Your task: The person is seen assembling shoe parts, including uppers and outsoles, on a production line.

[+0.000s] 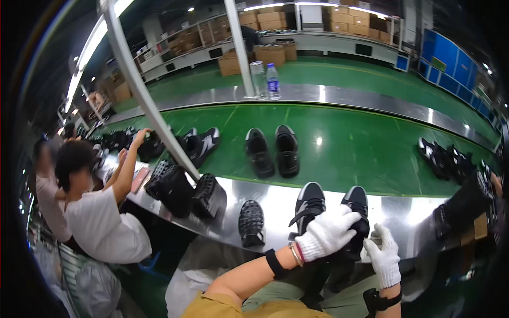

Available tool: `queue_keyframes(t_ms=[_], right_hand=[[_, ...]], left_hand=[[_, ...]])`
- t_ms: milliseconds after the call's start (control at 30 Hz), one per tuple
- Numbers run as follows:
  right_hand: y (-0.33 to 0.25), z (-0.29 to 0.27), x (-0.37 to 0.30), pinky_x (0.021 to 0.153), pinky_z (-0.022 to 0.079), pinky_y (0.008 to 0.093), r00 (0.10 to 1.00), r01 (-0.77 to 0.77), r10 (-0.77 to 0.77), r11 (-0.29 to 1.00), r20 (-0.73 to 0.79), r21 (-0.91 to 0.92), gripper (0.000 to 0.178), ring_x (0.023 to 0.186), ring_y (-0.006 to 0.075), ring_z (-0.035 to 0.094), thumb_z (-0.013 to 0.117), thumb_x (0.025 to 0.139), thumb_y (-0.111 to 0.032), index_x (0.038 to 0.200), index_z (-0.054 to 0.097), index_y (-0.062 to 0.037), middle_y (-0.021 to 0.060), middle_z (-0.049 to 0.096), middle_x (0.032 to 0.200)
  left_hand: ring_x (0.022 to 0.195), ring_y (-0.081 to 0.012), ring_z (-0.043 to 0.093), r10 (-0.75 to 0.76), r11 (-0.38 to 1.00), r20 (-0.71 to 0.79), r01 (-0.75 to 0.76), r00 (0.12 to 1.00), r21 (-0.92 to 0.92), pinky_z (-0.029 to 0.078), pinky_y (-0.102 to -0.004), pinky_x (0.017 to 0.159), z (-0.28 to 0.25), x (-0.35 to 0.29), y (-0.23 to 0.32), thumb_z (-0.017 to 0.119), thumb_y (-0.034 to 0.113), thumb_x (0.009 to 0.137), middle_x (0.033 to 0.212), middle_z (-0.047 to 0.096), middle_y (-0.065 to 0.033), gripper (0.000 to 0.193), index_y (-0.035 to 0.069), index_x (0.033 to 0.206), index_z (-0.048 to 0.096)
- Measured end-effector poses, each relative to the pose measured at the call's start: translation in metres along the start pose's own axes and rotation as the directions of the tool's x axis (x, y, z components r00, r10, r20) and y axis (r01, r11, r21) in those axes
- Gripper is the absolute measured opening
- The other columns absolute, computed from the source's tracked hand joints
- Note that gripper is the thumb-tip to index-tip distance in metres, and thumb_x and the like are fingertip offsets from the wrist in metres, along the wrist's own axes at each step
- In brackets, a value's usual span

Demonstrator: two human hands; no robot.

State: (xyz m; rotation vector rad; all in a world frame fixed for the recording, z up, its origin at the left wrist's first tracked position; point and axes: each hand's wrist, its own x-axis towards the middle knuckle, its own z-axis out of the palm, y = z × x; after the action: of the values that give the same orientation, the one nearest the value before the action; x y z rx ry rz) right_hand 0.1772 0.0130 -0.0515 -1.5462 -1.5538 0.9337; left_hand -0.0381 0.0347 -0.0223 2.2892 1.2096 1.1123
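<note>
Two black shoes with grey toes stand side by side at the metal edge in front of me, a left shoe and a right shoe. A loose strap or lace sticks out from the left one. My left hand, in a white knit glove, reaches across the left shoe, its fingers curled onto the upper of the right shoe. Beside that shoe's heel is my right hand, also gloved, with fingers bent toward the thumb. Whatever it pinches is too small to make out.
A single shoe lies sole up to the left, near dark upright shoes. Another pair stands on the green belt. More shoes are at the right. A metal post rises left; a co-worker sits beyond.
</note>
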Motion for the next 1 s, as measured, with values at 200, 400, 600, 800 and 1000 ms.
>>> queue_keyframes(t_ms=[200,400,600,800,1000], right_hand=[[0.025,0.039,0.059,0.086,0.054,0.0360,0.937,0.316,-0.349,0.814,0.024,-0.488,0.055,0.093,0.0296,0.067,0.068,0.081,-0.001,0.133,0.053,-0.0019,0.0171,0.067,0.110],[-0.014,0.015,0.086,0.092,0.052,0.0381,0.964,0.265,-0.230,0.889,0.135,-0.375,0.053,0.107,0.0332,0.065,0.069,0.082,-0.002,0.134,0.055,-0.0001,0.0207,0.065,0.118],[-0.095,0.022,0.027,0.079,0.053,0.0358,0.776,0.577,-0.613,0.784,-0.148,-0.229,0.034,0.086,0.0304,0.066,0.065,0.082,0.009,0.116,0.062,0.0048,0.0174,0.066,0.098],[-0.150,0.068,-0.031,0.078,0.055,0.0341,0.675,0.737,-0.727,0.672,0.129,-0.067,0.030,0.086,0.0244,0.068,0.068,0.079,0.011,0.108,0.064,0.0049,0.0174,0.068,0.098],[-0.116,0.129,-0.054,0.086,0.054,0.0358,0.900,0.296,-0.377,0.898,0.220,0.327,0.065,0.100,0.0242,0.066,0.063,0.090,-0.002,0.147,0.033,0.0070,0.0234,0.060,0.119]], left_hand=[[0.075,-0.0311,0.065,0.191,0.979,-0.357,-0.152,0.914,0.136,0.052,-0.0392,0.064,-0.047,-0.049,0.030,0.076,0.001,0.075,0.090,0.063,-0.0116,0.037,0.001,0.111,0.065],[0.104,-0.0350,0.060,-0.028,0.853,-0.381,0.221,0.924,0.473,0.052,-0.0444,0.091,-0.086,-0.138,-0.004,0.078,0.006,0.070,0.117,0.059,-0.0152,0.057,0.004,0.124,0.062],[0.116,-0.0398,0.056,-0.429,0.733,-0.223,0.482,0.875,0.480,0.049,-0.0475,0.096,-0.094,-0.178,-0.062,0.066,0.010,0.077,0.128,0.057,-0.0198,0.058,0.007,0.134,0.054],[0.097,-0.0385,0.065,-0.429,0.673,-0.472,0.621,0.770,0.402,0.054,-0.0439,0.087,-0.081,-0.186,-0.076,0.062,0.005,0.076,0.109,0.067,-0.0201,0.042,0.001,0.117,0.061],[0.101,-0.0351,0.065,0.057,0.828,-0.581,0.287,0.812,0.482,0.057,-0.0438,0.083,-0.097,-0.140,-0.011,0.071,0.003,0.067,0.114,0.064,-0.0190,0.060,-0.002,0.125,0.059]])
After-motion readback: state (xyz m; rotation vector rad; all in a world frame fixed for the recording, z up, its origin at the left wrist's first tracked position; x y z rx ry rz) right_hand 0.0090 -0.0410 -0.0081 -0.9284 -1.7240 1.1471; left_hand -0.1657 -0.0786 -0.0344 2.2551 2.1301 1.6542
